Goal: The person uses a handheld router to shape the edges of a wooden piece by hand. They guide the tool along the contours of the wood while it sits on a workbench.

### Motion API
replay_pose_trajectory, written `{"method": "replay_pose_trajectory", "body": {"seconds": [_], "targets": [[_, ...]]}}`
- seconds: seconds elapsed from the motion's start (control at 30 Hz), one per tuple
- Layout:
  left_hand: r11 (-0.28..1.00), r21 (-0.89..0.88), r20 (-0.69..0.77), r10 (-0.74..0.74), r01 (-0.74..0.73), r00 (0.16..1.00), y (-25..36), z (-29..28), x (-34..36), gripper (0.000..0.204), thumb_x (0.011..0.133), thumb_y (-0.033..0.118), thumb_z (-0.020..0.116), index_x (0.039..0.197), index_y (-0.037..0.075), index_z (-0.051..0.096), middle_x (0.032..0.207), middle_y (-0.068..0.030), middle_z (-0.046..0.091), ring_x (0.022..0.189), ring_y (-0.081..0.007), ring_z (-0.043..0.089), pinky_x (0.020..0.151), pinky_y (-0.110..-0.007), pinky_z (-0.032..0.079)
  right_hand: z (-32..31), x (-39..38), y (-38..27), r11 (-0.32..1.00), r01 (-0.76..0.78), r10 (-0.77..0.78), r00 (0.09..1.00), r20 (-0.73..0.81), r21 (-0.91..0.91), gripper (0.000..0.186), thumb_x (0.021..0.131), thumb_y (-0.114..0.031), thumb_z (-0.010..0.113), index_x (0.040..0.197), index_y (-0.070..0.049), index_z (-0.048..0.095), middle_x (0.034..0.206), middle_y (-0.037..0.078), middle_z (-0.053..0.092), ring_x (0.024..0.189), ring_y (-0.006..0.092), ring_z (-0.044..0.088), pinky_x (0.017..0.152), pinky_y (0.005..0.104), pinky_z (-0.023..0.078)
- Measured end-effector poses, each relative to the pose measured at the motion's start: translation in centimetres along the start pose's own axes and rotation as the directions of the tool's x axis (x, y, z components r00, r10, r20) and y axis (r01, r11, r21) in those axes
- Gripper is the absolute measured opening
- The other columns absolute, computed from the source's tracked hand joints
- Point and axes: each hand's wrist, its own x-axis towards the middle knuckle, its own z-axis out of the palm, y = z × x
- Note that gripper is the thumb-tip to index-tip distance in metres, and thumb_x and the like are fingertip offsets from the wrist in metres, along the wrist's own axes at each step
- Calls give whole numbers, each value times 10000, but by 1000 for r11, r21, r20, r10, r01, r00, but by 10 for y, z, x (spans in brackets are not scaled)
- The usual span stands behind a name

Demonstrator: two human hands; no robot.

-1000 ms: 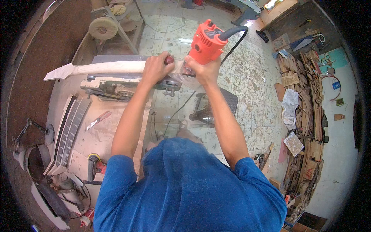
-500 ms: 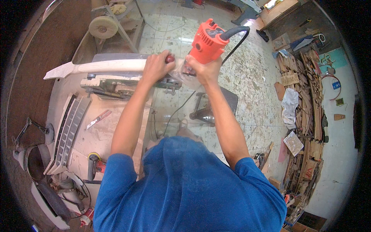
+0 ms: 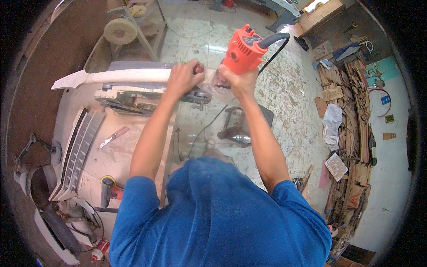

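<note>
My right hand [image 3: 241, 83] is closed round the lower body of an orange trim router [image 3: 245, 52], which leans to the right with a dark cord at its top. Below it spreads a clear base plate [image 3: 219, 92]. A round red knob [image 3: 198, 69] shows between the thumb and fingers of my left hand [image 3: 181, 80], which is closed on it. The pale wooden piece [image 3: 124, 76], shaped like a guitar neck, runs left from under my left hand. Its right end is hidden by my hands. Beneath it is a metal vise [image 3: 129, 99].
On the workbench [image 3: 133, 149] lie a red-handled knife [image 3: 114, 136], a slotted curved strip [image 3: 78, 153] and a sander [image 3: 109, 191]. A dark stool [image 3: 249, 127] stands right of the bench. Scrap wood [image 3: 351, 133] is piled along the right wall. A power cable trails across the floor.
Both hands and the router have shifted slightly to the right along the wooden piece. The grip of each hand stays the same.
</note>
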Motion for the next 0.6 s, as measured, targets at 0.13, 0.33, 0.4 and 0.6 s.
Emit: {"method": "replay_pose_trajectory", "body": {"seconds": [0.13, 0.33, 0.4, 0.6], "targets": [[1000, 19, 8, -5, 5, 1000, -3, 0, 0, 226, 831, 271, 713, 909, 62, 674, 799, -223, 704, 799, -457, 680, 735, -537, 525, 3, 0, -11, 999, -24, 23, 1000, 11, 31, 351, 735, -186, 887, 989, -36, 696, 837, 31, 734, 748, 151, 700, 726, 327, 567], [999, 36, 0, 3, -3, 1000, -7, 4, 1, 257, 839, 291, 718, 947, 60, 689, 795, -229, 705, 791, -455, 689, 726, -535, 533, 3, 2, -2, 999, 35, -35, 999, -15, 18, 345, 737, -183, 885, 985, -29, 702, 820, 29, 736, 731, 149, 701, 702, 324, 568], [999, 47, 15, 7, -7, 1000, -11, 5, 1, 308, 856, 318, 734, 1036, 68, 730, 823, -215, 730, 800, -437, 716, 726, -521, 551, 3, 3, -1, 999, 21, -21, 1000, -9, 34, 345, 737, -183, 884, 986, -28, 701, 820, 30, 735, 729, 148, 701, 698, 324, 569], [998, 55, -4, -33, 33, 999, -7, 5, 1, 271, 835, 306, 716, 931, 56, 672, 800, -233, 707, 801, -465, 684, 748, -543, 534, 3, 4, -5, 998, 19, -20, 1000, 15, 56, 344, 741, -179, 880, 985, -27, 692, 835, 38, 731, 724, 145, 698, 696, 321, 572]]}}
